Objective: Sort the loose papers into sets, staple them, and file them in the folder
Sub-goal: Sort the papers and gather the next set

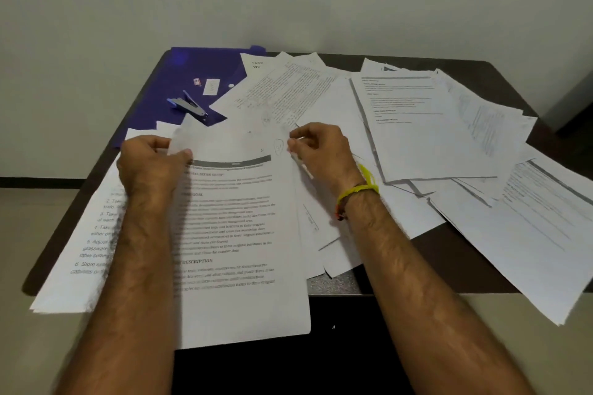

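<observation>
White printed sheet ran lengthwise from twelve to six o'clock; left hand pinched its top-left corner, right hand its top-right, equally near.

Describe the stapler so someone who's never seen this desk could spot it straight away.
Look at the dark table's far left corner, where a purple folder lies flat. The stapler rests on that folder, just past the papers. It is the only blue-and-grey tool there, long and narrow, unlike the two small white packets beside it.
</observation>
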